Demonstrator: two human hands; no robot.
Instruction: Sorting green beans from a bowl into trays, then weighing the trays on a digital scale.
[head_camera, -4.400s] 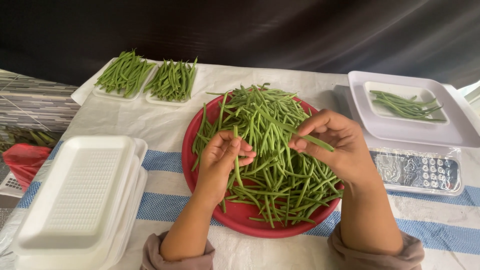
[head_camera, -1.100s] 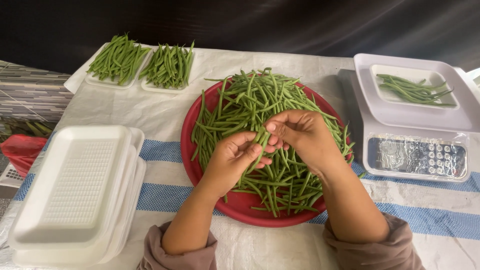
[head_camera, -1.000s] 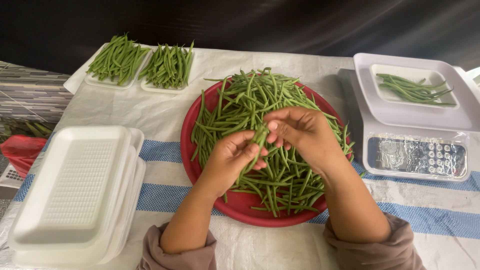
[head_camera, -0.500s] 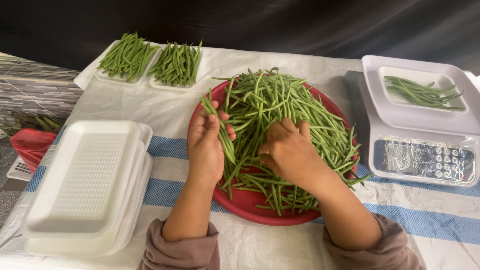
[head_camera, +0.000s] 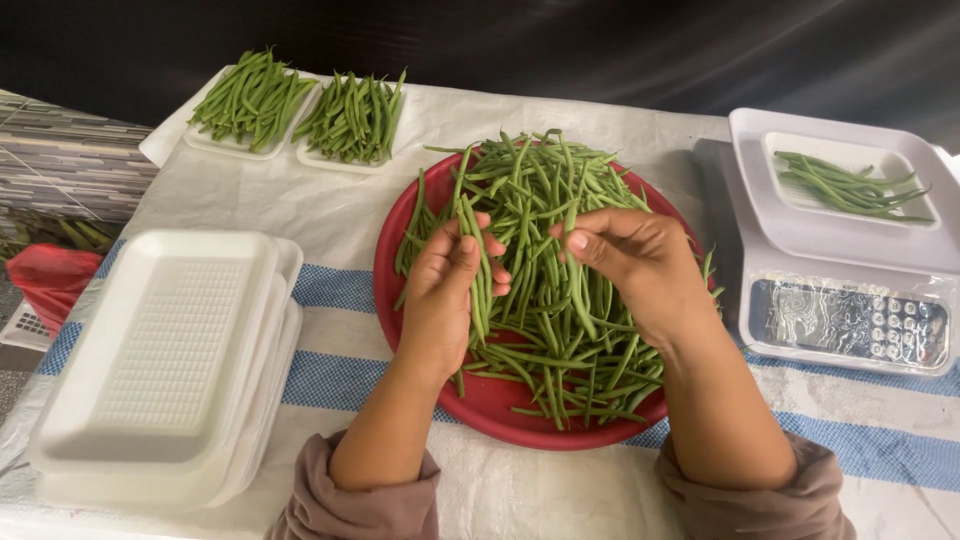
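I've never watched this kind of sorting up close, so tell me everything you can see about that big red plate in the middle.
The red plate is round, shallow and glossy, probably plastic. It lies flat on the white cloth with blue stripes, between a stack of white foam trays and a scale. A loose heap of green beans covers most of it, leaving only the rim and the near part bare. The left hand grips a few beans above it; the right hand pinches beans over the heap.

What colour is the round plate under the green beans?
Red; the plate shows clearly in the head view, under the green beans.
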